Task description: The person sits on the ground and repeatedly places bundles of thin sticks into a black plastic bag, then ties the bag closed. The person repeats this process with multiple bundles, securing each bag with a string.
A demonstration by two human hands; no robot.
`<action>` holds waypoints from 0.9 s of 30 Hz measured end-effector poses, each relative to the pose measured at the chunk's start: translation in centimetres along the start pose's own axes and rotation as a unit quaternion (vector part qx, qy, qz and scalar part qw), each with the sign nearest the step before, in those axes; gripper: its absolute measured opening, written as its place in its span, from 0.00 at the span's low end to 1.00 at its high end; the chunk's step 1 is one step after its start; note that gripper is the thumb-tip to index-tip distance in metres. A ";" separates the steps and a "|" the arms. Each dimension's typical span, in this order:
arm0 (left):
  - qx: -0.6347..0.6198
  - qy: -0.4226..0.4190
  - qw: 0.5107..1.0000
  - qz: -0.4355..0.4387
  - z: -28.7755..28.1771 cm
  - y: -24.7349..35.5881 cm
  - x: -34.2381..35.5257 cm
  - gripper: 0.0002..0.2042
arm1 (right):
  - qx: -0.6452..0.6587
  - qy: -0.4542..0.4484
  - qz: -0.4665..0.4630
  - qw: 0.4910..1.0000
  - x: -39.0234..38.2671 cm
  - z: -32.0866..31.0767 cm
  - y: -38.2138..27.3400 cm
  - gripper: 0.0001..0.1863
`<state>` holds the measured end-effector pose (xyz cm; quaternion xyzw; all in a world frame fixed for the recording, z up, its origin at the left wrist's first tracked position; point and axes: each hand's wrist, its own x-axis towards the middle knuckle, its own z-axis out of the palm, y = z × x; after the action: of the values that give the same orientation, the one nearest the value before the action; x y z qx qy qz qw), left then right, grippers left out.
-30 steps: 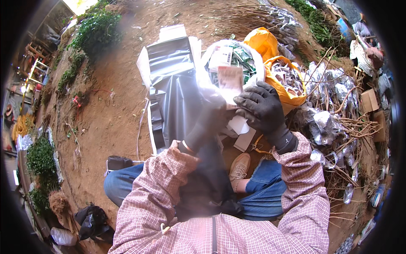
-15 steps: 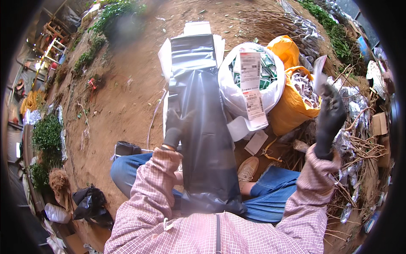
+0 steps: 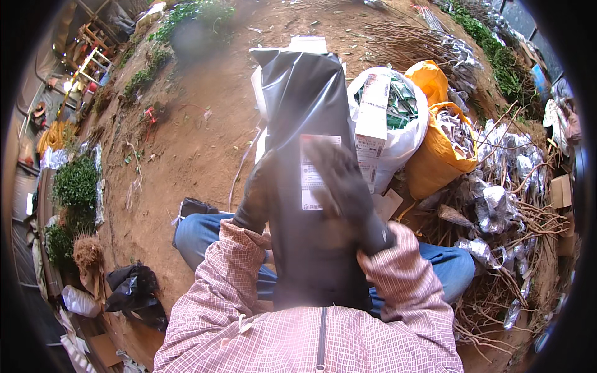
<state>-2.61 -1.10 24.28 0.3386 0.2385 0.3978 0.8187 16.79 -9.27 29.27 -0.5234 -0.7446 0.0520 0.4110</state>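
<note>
A long black plastic mailing bag (image 3: 305, 93) lies lengthwise over my lap, its far end pointing away from me. On its middle is a white printed shipping label (image 3: 313, 180). My right hand (image 3: 345, 186), in a dark glove, lies over the label's right part with fingers stretched out, blurred by motion. At the bag's left edge is my gloved left hand (image 3: 256, 194); its fingers blend into the black plastic. A strip of white labels (image 3: 373, 112) hangs over a white sack (image 3: 398, 146) of green-and-white packets, right of the bag.
Two orange bags (image 3: 435, 168) stand beyond the white sack, the nearer full of paper-like pieces. Bare twigs and silvery plastic wrap (image 3: 497, 199) are heaped at the right. A black plastic bundle (image 3: 134, 292) and leafy plants (image 3: 76, 189) are at the left. White sheets (image 3: 308, 45) show under the bag's far end.
My right hand has swung in from the right onto the black bag, where a label now lies. My left hand has shifted to the bag's left edge. The bag's far end has lifted and turned slightly.
</note>
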 end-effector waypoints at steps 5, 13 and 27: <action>0.149 0.053 0.981 0.114 1.4 0.7 -2.2 0.20 | -0.041 -0.191 -0.070 0.978 -1.7 0.8 -5.1 0.32; 0.004 0.034 0.998 -0.049 2.3 3.7 -5.6 0.24 | 0.415 -0.022 0.329 0.848 -14.0 1.5 -2.1 0.30; 0.296 0.133 0.942 0.088 -5.0 -2.2 -30.6 0.38 | 0.465 -0.271 0.036 0.842 8.4 10.3 -16.5 0.24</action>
<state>-22.22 -25.14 23.06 0.5289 0.4217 0.4209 0.6044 -3.24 -6.14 35.54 -0.2622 -0.6949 0.5473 0.3856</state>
